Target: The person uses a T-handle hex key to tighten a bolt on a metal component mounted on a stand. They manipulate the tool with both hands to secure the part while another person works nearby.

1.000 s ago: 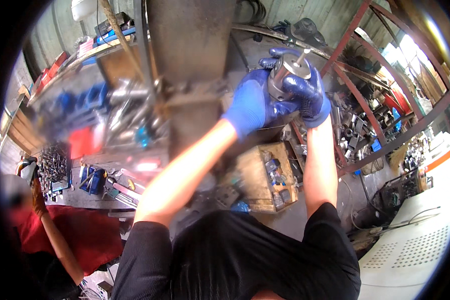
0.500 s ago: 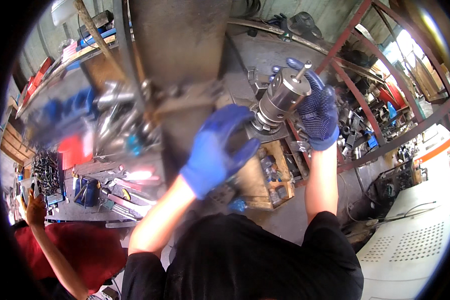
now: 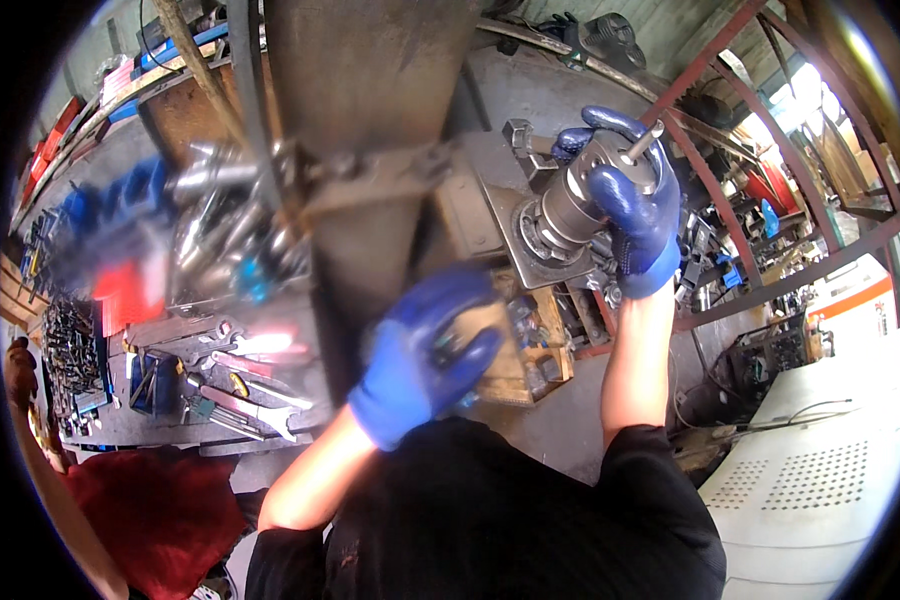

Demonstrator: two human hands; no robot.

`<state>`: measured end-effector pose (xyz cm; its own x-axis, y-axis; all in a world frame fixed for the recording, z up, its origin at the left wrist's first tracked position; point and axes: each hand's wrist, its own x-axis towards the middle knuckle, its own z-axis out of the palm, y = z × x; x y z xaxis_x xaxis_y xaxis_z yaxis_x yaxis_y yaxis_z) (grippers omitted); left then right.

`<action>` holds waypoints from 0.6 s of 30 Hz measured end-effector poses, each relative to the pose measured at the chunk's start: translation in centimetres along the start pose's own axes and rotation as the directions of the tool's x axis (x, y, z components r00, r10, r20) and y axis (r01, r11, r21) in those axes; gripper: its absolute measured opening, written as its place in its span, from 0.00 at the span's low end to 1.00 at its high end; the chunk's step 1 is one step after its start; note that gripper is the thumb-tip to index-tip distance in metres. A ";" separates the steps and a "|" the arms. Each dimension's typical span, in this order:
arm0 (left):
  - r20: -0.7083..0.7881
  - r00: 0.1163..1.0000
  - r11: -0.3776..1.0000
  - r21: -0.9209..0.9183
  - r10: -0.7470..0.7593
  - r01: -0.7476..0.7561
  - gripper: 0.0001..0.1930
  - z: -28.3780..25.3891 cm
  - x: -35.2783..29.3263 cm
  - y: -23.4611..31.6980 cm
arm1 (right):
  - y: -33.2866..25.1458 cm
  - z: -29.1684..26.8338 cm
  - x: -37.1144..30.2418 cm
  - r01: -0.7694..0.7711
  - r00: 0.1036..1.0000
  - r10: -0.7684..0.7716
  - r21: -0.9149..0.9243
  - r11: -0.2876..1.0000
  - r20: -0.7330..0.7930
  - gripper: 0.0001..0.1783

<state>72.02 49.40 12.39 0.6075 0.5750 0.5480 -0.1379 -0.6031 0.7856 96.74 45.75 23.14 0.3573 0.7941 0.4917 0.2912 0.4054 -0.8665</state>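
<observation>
My right hand, in a blue glove, grips a grey cylindrical metal part with a thin shaft at its outer end. The part's inner end sits in a square metal plate with a bearing ring on the workbench. My left hand, also blue-gloved, is lower and nearer my body, blurred by motion. Its fingers curl over a small dark object I cannot make out. It hovers beside a wooden box of small parts. A wide vertical steel post rises between the two arms.
Wrenches and other hand tools lie on the bench at left, beside blue and red boxes. Another person in red sits at lower left. Red steel frame bars cross at right, and a white perforated cabinet stands at lower right.
My left hand let go of the cylindrical part and dropped down toward my body. My right hand kept its grip and the part now tilts toward the square plate.
</observation>
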 end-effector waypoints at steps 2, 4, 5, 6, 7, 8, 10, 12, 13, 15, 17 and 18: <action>0.005 0.997 0.996 -0.044 -0.077 0.077 0.18 -0.4 -0.9 -0.5 | 0.8 -1.1 0.9 0.015 0.985 -0.046 0.177 0.984 0.169 0.42; 0.012 0.986 0.981 -0.101 -0.165 0.165 0.18 -1.0 -2.1 -0.6 | 1.8 -2.3 1.4 -0.090 0.961 0.004 0.296 0.951 0.277 0.52; 0.015 0.978 0.968 -0.139 -0.209 0.209 0.17 -1.4 -2.3 -0.6 | 2.4 -2.7 2.0 -0.103 0.945 -0.011 0.331 0.938 0.327 0.54; 0.012 0.975 0.965 -0.139 -0.221 0.221 0.17 -1.7 -2.6 -0.7 | 2.6 -3.0 2.2 -0.118 0.928 -0.028 0.362 0.924 0.373 0.57; 0.012 0.973 0.962 -0.141 -0.232 0.232 0.16 -2.0 -3.1 -0.7 | 2.6 -3.2 1.9 -0.110 0.926 -0.030 0.345 0.932 0.376 0.57; 0.002 0.971 0.962 -0.136 -0.239 0.237 0.16 -2.4 -3.3 -0.9 | 2.5 -3.2 2.1 -0.096 0.921 -0.042 0.332 0.938 0.386 0.58; -0.040 0.973 0.972 -0.067 -0.226 0.223 0.15 -2.7 -3.9 -1.3 | 2.2 -3.3 2.2 -0.062 0.940 -0.056 0.328 0.943 0.337 0.59; -0.056 0.964 0.962 -0.094 -0.261 0.255 0.15 -3.0 -4.1 -1.2 | 0.7 -2.5 1.2 -0.021 0.974 -0.056 0.333 0.943 0.220 0.59; -0.060 0.969 0.970 -0.050 -0.239 0.237 0.14 -3.0 -4.1 -1.4 | -0.6 -1.2 0.9 -0.018 0.998 -0.003 0.311 0.950 0.067 0.48; -0.057 0.954 0.954 -0.071 -0.295 0.291 0.14 -2.9 -4.3 -1.7 | -1.3 -1.0 0.3 0.037 0.999 -0.037 -0.008 0.999 0.007 0.37; -0.060 0.944 0.944 -0.083 -0.326 0.320 0.14 -3.0 -4.6 -2.0 | -1.3 -0.7 0.4 0.036 0.999 -0.039 -0.135 0.990 -0.021 0.30; -0.068 0.942 0.942 -0.083 -0.330 0.324 0.15 -3.2 -4.9 -2.2 | -1.2 -0.5 0.6 0.014 1.000 -0.016 -0.098 0.995 -0.020 0.27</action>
<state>66.87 49.65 8.90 0.5641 0.7780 0.2765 0.0022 -0.3363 0.9418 97.06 45.53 24.52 0.3706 0.7780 0.5073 0.3815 0.3704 -0.8469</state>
